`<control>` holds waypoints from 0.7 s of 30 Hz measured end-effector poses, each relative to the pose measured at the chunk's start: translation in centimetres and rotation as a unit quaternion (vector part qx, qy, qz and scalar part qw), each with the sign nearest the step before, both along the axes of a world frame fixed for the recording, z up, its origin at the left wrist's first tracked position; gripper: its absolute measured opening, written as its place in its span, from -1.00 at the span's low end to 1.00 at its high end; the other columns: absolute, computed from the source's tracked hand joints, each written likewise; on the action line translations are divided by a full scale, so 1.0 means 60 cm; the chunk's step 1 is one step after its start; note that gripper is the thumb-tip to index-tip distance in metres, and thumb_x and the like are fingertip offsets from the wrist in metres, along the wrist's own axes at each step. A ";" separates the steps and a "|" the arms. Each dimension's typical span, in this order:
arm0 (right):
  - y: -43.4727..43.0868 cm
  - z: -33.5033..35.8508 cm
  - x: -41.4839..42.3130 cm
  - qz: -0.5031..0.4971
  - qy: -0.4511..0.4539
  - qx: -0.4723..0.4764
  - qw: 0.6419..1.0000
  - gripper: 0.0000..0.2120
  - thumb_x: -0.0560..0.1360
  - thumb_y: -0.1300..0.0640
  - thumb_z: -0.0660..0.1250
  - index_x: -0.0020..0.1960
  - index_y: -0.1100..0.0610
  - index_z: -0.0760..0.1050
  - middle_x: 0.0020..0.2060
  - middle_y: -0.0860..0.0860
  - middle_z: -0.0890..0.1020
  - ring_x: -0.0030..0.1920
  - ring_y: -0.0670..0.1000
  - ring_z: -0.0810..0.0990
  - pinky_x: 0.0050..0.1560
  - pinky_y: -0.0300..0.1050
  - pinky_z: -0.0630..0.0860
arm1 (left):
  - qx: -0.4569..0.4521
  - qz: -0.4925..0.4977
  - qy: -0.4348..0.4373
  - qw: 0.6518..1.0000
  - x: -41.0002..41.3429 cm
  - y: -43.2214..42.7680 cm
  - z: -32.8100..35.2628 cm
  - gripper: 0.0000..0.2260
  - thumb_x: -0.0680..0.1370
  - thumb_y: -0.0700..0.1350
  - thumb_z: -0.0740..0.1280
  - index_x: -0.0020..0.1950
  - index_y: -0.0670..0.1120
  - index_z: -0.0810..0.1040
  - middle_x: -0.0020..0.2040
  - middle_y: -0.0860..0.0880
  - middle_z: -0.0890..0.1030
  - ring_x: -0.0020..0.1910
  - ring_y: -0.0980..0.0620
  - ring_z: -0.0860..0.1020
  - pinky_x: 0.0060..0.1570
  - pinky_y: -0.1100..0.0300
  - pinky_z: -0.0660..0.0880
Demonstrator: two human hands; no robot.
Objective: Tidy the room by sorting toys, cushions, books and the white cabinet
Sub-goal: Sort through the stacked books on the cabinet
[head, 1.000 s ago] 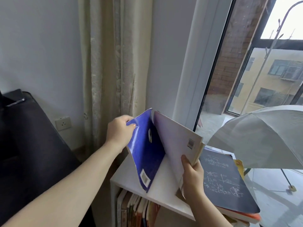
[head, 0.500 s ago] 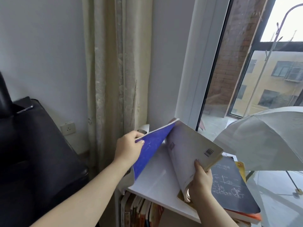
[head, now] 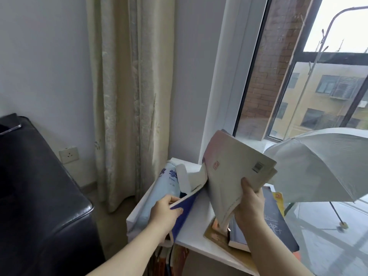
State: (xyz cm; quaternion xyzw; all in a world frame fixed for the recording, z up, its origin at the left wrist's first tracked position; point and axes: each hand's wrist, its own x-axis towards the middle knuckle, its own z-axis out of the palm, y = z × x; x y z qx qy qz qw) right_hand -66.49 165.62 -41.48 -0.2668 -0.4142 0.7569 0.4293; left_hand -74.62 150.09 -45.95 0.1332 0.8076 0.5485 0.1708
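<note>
Beside the cabinet (head: pixel 199 222) stands an open umbrella (head: pixel 318 166)

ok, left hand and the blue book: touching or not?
Touching. The head view shows the left hand pinching the blue book at its edge, with the thumb lying flat on the cover.

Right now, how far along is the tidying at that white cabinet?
Partly done: a light blue book lies on the white cabinet, and a dark book tops a pile at its right. In hand: the left hand grips a blue book, the right hand holds up a pale book. Both need placing.
</note>
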 end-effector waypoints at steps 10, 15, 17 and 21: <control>0.009 -0.011 0.015 -0.019 -0.041 0.042 0.998 -0.85 0.58 0.24 0.18 0.14 0.11 0.39 -0.14 0.01 0.55 -0.14 0.05 0.51 -0.08 0.00 0.45 | -0.190 -0.230 0.129 0.946 0.005 0.000 0.000 -0.67 0.60 0.15 0.13 0.27 0.09 0.50 0.28 0.10 0.51 0.30 0.05 0.43 0.29 0.13 0.35; 0.012 0.009 0.003 -0.036 -0.045 0.071 0.996 -0.90 0.58 0.23 0.20 0.01 0.07 0.46 -0.14 0.03 0.57 -0.12 0.08 0.53 -0.01 0.03 0.45 | -0.462 -0.238 0.168 0.838 -0.029 -0.032 -0.033 -0.44 0.55 0.23 0.12 0.51 0.26 0.00 0.56 -0.04 -0.16 0.52 -0.19 -0.22 0.45 -0.15 -0.18; 0.006 0.017 -0.003 -0.030 -0.043 0.087 0.995 -0.85 0.57 0.23 0.21 -0.09 0.01 0.47 -0.15 0.03 0.58 -0.08 0.11 0.53 0.02 0.06 0.45 | -0.478 -0.271 0.151 0.822 -0.036 -0.037 -0.036 -0.40 0.52 0.25 0.16 0.50 0.28 -0.03 0.56 -0.04 -0.18 0.52 -0.19 -0.23 0.45 -0.16 -0.18; -0.002 0.022 -0.006 -0.036 -0.040 0.104 0.993 -0.81 0.57 0.24 0.21 -0.13 -0.01 0.47 -0.18 0.01 0.57 -0.11 0.10 0.53 -0.03 0.04 0.46 | -0.429 -0.263 0.194 0.842 -0.051 -0.031 -0.031 -0.46 0.52 0.15 0.24 0.48 0.17 0.18 0.53 -0.02 0.08 0.53 -0.10 -0.04 0.47 -0.03 0.01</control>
